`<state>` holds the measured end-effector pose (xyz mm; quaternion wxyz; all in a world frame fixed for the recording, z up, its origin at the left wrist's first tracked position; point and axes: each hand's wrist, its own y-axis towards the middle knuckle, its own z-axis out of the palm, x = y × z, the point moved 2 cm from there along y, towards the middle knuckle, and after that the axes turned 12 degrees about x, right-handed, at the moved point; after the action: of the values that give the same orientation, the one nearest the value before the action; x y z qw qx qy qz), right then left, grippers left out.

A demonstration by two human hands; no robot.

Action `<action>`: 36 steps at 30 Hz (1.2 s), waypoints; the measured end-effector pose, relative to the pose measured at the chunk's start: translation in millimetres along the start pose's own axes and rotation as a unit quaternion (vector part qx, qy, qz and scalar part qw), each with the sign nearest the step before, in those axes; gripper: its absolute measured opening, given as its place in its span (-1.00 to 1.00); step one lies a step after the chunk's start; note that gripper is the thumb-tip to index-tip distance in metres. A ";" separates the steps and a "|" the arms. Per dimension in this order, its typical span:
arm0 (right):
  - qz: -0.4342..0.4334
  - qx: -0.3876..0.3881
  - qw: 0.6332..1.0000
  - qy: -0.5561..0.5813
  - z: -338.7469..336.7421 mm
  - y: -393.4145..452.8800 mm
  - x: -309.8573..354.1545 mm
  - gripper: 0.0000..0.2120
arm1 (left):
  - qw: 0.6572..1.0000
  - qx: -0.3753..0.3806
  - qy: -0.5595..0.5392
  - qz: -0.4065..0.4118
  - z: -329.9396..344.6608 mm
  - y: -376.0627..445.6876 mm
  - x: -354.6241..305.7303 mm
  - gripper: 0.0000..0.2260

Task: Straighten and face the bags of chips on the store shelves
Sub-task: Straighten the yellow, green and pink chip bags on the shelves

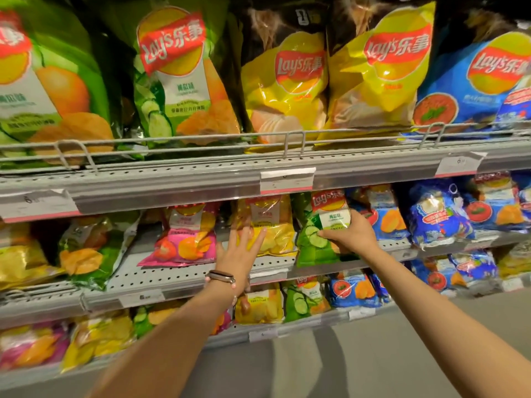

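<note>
Bright overhead store light, glossy glare, blurred, wide-angle-bent edges.

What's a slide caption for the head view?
Right hand grips a green chip bag; left hand touches the yellow bag.

White price labels [287, 179] clip onto the grey shelf edge at centre. A wire rail [293, 137] runs just above, toward twelve o'clock. Grey floor [373, 363] fills five o'clock.
</note>
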<state>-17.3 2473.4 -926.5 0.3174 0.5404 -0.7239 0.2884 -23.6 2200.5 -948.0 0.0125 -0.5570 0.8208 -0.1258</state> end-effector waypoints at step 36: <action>-0.134 -0.089 0.965 0.206 80.7 -115.0 78.3 -0.52 | 0.928 -0.162 -0.275 -0.192 0.5 -33.7 116.2 -0.06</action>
<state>65.1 2336.4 -908.6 0.5423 0.5307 -0.5866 0.2832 -36.8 2082.0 -927.1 0.1224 -0.7109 0.6721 0.1670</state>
